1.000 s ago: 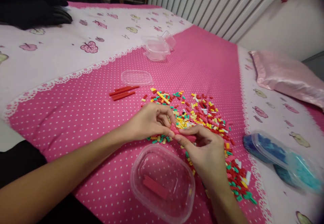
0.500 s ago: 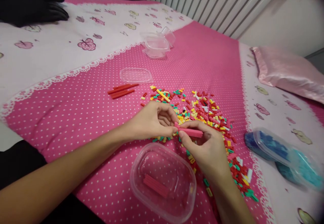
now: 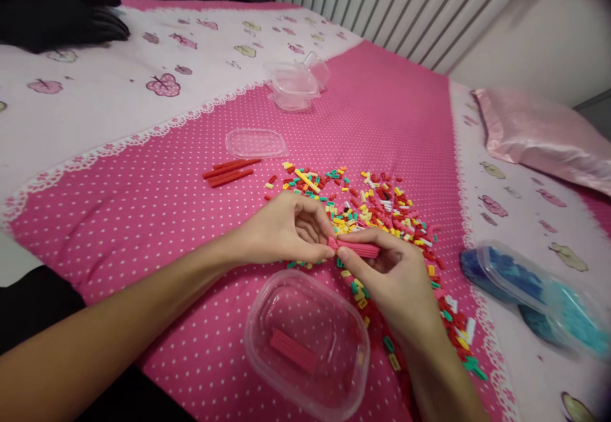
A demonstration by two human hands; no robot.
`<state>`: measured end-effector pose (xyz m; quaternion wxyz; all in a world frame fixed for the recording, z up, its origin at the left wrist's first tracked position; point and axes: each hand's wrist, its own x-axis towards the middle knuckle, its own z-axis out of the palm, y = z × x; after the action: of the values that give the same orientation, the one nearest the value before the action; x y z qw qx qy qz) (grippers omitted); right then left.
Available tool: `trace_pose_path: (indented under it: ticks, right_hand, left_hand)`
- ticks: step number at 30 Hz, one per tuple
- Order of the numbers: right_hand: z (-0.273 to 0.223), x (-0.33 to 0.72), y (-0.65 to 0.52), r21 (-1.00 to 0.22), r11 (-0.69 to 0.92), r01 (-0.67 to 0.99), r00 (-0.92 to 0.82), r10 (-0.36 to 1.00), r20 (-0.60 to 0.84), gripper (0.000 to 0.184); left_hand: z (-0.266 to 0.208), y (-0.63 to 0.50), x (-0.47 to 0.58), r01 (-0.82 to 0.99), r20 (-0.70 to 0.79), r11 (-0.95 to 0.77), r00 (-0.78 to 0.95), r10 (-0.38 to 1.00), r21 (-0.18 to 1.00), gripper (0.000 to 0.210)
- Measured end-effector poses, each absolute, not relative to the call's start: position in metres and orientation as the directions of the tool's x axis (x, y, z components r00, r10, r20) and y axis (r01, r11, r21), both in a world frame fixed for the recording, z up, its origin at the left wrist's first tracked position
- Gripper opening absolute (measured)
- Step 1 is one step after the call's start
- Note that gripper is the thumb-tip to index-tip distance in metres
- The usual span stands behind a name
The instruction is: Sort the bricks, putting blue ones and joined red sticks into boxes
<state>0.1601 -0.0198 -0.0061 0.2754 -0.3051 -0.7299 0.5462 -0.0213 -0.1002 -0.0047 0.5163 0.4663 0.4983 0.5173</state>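
Between my two hands is a pink ribbed stick of joined plastic pieces [image 3: 361,249]. My right hand [image 3: 389,279] grips its length between thumb and fingers. At its left end, my left hand [image 3: 305,231] pinches a small pink piece [image 3: 332,242] against the stick; whether the two are joined I cannot tell. Below the hands stands a clear plastic tub [image 3: 329,380] with a pink-red ribbed block [image 3: 293,350] lying inside. Under and behind the hands spreads a pile of small plastic building pieces [image 3: 382,209] in red, yellow, green, white and pink.
Several red sticks [image 3: 229,172] lie at the left, near a clear lid [image 3: 256,143]. Clear containers [image 3: 293,84] are stacked farther back. At the right sit a tub of dark blue pieces [image 3: 508,272] and one of turquoise pieces [image 3: 577,320]. A pink pillow [image 3: 548,132] rests behind them.
The small pink piece at the stick's left end has shifted slightly, and my fingertips are closer together around that end. The stick has moved a little left. Everything else looks unchanged.
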Motion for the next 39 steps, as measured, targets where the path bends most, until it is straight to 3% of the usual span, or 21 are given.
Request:
trace_pose_path:
  ticks: [21,31,39]
  right_hand:
    - [-0.005,0.160,-0.023,-0.943,0.285,0.173,-0.666,0.739,0.101,0.006]
    - [-0.007,0.159,-0.022,-0.960,0.236,0.148,-0.657,0.749,0.082,0.009]
    - [-0.007,0.158,-0.030,-0.914,0.310,0.261,-0.619,0.780,0.088,0.004]
  left_hand:
    - [-0.002,-0.101,-0.026,0.010,-0.027,0.028,-0.034,0.999,1.000,0.013]
    - [0.001,-0.101,-0.027,0.038,-0.038,0.039,-0.024,0.999,0.999,0.013]
    - [-0.007,-0.102,-0.024,0.038,-0.029,0.030,-0.033,0.999,0.999,0.016]
